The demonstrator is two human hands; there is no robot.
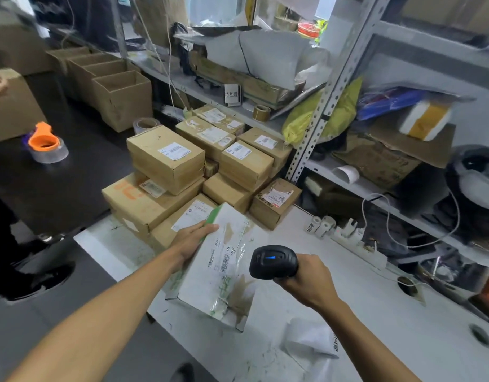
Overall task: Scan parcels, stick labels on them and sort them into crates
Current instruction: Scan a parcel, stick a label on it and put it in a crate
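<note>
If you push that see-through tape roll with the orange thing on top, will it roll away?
Probably not. The tape roll lies flat on its round face on the dark table, so a push would likely make it slide instead. The orange dispenser sitting on top might make it wobble or tip. Stood on its edge, it could well roll.
</note>
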